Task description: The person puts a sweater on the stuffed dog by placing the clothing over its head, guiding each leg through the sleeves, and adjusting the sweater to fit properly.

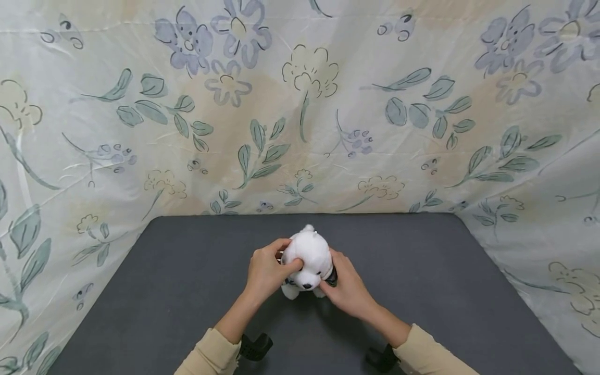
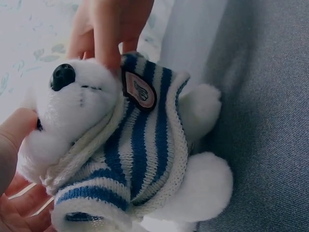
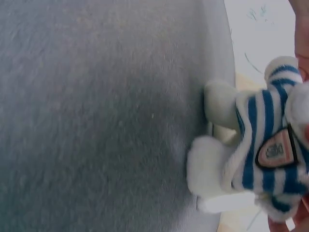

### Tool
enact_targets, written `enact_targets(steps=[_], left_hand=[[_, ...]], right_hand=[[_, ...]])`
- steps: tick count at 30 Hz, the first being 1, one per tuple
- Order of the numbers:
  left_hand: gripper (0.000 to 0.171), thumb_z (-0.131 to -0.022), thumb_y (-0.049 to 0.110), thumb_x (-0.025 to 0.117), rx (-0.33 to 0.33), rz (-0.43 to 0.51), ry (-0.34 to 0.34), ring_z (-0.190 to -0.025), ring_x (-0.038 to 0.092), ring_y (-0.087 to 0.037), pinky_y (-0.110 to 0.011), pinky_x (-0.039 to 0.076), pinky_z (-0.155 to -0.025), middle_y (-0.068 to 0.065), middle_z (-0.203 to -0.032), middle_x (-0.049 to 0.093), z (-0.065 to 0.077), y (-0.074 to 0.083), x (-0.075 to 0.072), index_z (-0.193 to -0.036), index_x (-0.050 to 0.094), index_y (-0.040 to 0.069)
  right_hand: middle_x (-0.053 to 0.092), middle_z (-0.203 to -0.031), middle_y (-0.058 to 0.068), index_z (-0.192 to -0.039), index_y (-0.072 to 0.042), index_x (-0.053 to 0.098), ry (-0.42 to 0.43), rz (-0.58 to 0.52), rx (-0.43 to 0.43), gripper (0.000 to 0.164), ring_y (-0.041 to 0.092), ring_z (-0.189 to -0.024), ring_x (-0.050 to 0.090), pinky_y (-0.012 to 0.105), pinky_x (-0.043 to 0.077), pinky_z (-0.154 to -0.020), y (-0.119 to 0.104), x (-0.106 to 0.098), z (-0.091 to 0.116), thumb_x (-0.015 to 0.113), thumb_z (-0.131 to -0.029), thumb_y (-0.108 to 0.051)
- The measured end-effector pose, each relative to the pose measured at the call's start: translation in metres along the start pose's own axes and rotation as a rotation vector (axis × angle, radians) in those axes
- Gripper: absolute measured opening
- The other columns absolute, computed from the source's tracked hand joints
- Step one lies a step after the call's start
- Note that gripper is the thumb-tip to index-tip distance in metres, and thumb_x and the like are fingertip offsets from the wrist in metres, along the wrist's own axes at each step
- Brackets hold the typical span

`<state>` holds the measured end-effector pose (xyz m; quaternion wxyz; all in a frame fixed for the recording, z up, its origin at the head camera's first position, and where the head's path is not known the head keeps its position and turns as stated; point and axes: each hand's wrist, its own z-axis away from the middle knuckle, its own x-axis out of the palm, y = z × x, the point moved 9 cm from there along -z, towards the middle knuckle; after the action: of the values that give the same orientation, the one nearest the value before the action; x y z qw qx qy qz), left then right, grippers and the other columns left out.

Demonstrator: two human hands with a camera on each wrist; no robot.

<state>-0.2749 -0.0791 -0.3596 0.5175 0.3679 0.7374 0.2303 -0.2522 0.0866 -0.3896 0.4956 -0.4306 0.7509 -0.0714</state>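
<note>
Patch emblem [image 3: 275, 151] blurred; toy [image 3: 255, 118] cropped in right wrist view

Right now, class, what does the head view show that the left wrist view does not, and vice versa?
Only the head view: beige sleeves and black wrist devices. Only the left wrist view: the pink patch on the striped sweater. Both: the white plush toy, the left hand and right hand holding it, and the floral cloth.

1 white plush toy [image 2: 94, 104] in a blue-and-white striped sweater [image 2: 149, 130], between left grip [image 2: 10, 147] and right grip [image 2: 112, 24]
</note>
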Motion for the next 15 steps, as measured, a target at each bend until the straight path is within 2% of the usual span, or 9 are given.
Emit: enact_targets(steps=[4,7,12,15], left_hand=[[0.038,-0.072,0.027,0.076,0.001,0.007,-0.006,-0.076,0.067,-0.016,-0.028,0.05,-0.058,-0.004,-0.091,0.07,0.001,0.0,0.0,-0.107,0.067,0.016],[0.037,-0.073,0.028,0.076,0.005,0.011,-0.017,-0.076,0.067,-0.016,-0.028,0.051,-0.057,-0.004,-0.091,0.07,0.001,0.0,0.001,-0.107,0.067,0.016],[0.036,-0.073,0.028,0.076,0.013,0.023,-0.025,-0.076,0.067,-0.015,-0.027,0.051,-0.057,-0.005,-0.092,0.07,0.001,0.0,0.001,-0.107,0.067,0.017],[0.036,-0.073,0.027,0.076,0.015,0.032,-0.024,-0.075,0.067,-0.015,-0.027,0.051,-0.057,-0.004,-0.093,0.07,0.001,0.0,0.0,-0.106,0.067,0.016]], right_hand=[[0.05,-0.129,0.008,-0.14,-0.009,0.037,-0.073,-0.087,0.07,0.064,0.022,-0.112,0.049,0.041,0.044,-0.085,0.008,0.0,0.001,0.067,-0.084,-0.015],[0.051,-0.129,0.007,-0.137,-0.009,0.042,-0.072,-0.126,0.107,0.054,0.021,-0.113,0.051,0.039,0.047,-0.085,0.013,-0.003,0.001,0.063,-0.088,-0.017],[0.058,-0.115,0.004,-0.128,-0.009,0.05,-0.002,-0.096,0.064,0.044,0.015,-0.099,0.056,0.032,0.049,-0.074,0.014,-0.01,-0.001,0.063,-0.087,-0.015],[0.059,-0.113,0.004,-0.126,-0.009,0.051,0.012,-0.084,0.042,0.042,0.015,-0.098,0.058,0.031,0.05,-0.074,0.014,-0.01,-0.002,0.064,-0.086,-0.012]])
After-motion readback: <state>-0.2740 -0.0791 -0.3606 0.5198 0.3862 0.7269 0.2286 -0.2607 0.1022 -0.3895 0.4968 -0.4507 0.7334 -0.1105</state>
